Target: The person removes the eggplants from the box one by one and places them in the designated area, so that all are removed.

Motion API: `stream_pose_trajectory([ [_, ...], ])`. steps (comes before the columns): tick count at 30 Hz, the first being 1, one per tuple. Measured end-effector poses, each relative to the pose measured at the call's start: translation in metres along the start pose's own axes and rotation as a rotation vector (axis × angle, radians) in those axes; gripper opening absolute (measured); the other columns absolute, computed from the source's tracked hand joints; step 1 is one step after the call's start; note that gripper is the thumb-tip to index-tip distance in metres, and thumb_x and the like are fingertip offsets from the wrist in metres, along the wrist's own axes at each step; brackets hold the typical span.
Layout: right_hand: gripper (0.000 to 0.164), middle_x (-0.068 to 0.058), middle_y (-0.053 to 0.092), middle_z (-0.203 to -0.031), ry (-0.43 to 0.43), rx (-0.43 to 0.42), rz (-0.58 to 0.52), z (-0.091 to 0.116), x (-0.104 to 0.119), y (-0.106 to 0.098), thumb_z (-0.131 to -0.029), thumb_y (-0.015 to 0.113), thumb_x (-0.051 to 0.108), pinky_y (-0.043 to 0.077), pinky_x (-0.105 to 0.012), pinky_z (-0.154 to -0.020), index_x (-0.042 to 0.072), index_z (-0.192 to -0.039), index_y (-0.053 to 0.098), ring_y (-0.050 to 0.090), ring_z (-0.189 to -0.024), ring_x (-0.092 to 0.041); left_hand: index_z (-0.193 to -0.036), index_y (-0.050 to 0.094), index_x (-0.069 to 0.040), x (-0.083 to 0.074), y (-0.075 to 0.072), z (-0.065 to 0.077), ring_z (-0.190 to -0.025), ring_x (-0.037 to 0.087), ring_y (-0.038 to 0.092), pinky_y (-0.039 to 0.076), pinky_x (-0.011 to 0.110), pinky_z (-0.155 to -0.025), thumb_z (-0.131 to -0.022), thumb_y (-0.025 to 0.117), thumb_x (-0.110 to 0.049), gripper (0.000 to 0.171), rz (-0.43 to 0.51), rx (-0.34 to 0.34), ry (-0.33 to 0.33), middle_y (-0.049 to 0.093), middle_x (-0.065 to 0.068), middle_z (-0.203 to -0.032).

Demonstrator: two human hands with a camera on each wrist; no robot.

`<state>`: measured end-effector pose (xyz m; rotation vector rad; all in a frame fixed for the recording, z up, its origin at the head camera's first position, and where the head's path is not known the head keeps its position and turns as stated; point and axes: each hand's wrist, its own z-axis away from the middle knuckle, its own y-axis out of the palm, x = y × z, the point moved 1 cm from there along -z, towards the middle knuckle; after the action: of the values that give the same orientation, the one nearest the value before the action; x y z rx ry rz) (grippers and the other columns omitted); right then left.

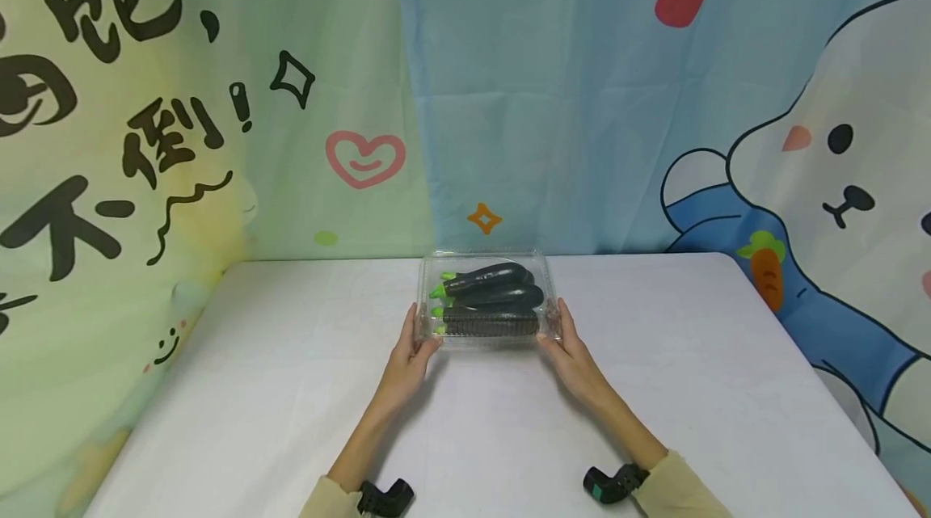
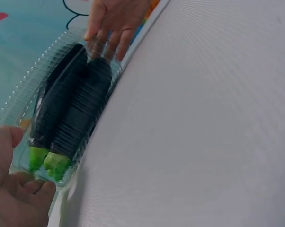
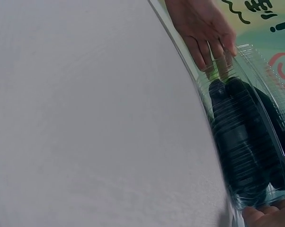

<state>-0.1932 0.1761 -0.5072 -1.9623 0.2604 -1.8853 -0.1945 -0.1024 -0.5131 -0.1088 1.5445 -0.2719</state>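
A clear plastic clamshell box (image 1: 427, 280), closed, holds several dark eggplants (image 1: 494, 297) with green stem ends pointing left. My left hand (image 1: 407, 360) grips the box's left end, and my right hand (image 1: 576, 364) grips its right end. In the left wrist view, the left hand (image 2: 22, 194) has its thumb by the rim and its fingers curled under the green-stemmed end. The right wrist view shows the right hand (image 3: 272, 215) only in part, fingers at the lower corner of the box. Ribbed plastic partly veils the front eggplants.
A white-covered table (image 1: 494, 437) extends around and in front of the box. Behind it hangs a printed curtain (image 1: 538, 98) in green and blue, close to the table's far edge. Dark devices (image 1: 614, 484) are worn at both wrists.
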Motion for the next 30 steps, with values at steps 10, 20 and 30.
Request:
stream_pose_trajectory([
  [10,0.075,-0.030,0.017,-0.157,0.005,-0.033,0.055,0.0002,0.0022,-0.0020,-0.102,0.044,0.031,0.032,-0.061,-0.112,0.003,-0.155,-0.001,0.041,-0.134,-0.048,-0.158,0.006,-0.014,-0.0013,0.0006,0.0000,-0.144,0.037,0.030,0.029,0.047,-0.117,-0.100,0.051,-0.028,0.074,-0.022,-0.014,0.013,0.016,0.017,-0.161],
  [20,0.078,-0.026,0.029,-0.154,0.049,-0.095,0.030,0.0013,0.0031,-0.0040,-0.098,0.056,0.031,0.045,-0.052,-0.105,0.005,-0.156,0.010,0.049,-0.131,-0.042,-0.157,0.009,-0.011,-0.0011,0.0008,0.0011,-0.138,0.043,0.038,0.031,0.052,-0.115,-0.100,0.050,-0.028,0.072,-0.068,-0.031,0.031,0.022,0.024,-0.158],
  [30,0.076,-0.028,0.030,-0.152,0.008,-0.109,0.015,0.0023,0.0037,-0.0027,-0.099,0.055,0.027,0.047,-0.051,-0.102,0.002,-0.155,0.011,0.052,-0.127,-0.044,-0.157,0.010,-0.008,-0.0034,0.0009,0.0022,-0.137,0.044,0.040,0.034,0.052,-0.113,-0.101,0.046,-0.029,0.069,-0.115,-0.039,0.045,0.024,0.027,-0.156],
])
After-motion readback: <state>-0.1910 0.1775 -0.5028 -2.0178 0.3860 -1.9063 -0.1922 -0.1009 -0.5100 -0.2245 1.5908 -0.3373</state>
